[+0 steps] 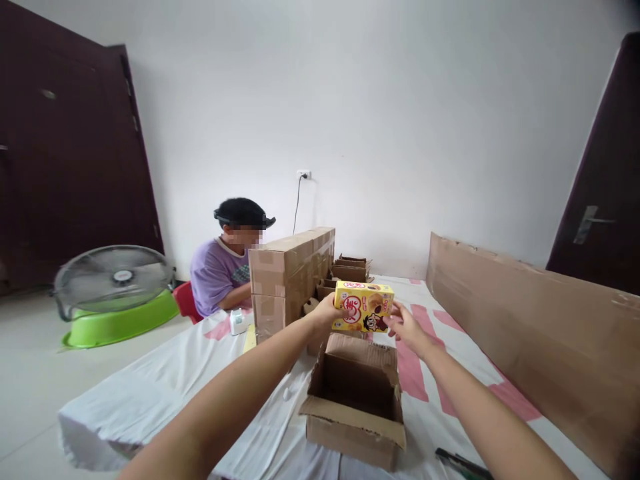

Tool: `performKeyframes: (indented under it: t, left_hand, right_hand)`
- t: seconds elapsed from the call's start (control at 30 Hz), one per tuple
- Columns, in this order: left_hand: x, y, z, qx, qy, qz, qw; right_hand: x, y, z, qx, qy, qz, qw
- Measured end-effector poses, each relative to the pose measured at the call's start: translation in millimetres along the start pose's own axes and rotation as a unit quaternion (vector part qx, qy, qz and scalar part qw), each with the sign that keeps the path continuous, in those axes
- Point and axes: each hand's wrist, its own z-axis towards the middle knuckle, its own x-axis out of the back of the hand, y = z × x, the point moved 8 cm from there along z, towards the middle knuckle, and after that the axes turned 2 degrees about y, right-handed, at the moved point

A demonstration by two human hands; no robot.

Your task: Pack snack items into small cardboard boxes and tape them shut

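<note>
Between my two hands is a yellow snack box (364, 307) with red lettering and a cartoon figure on its front. My left hand (327, 313) grips its left end, thumb on the front face. At the right end, the fingers of my right hand (404, 325) are bent against the box's edge. Below and nearer to me stands an open cardboard box (355, 427), its flaps spread outward and its inside dark. The snack box is held above this carton's far flap.
A tall cardboard partition (300, 267) stands left of more open cartons (350, 270). Behind it sits a person (220, 273) in purple. A long cardboard panel (525, 333) borders the right. A dark tool (463, 463) lies at the front edge of the cloth-covered table (150, 393).
</note>
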Motion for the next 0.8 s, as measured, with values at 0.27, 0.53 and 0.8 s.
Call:
performKeyframes:
  t: [0.27, 0.53, 0.8]
  left_hand:
    - [-6.3, -17.3, 19.4, -0.002, -0.012, 0.001, 1.0]
    - [-31.0, -9.3, 3.8, -0.017, 0.012, 0.013, 1.0]
    - [-103.2, 39.3, -101.5, -0.152, -0.026, 0.197, 0.968]
  right_hand:
    - [-18.6, 14.1, 11.3, 0.007, 0.022, 0.033, 0.999]
    - [10.5, -2.0, -22.5, 0.025, 0.019, 0.086, 0.996]
    - [41.8, 5.7, -122.7, 0.068, -0.015, -0.072, 0.995]
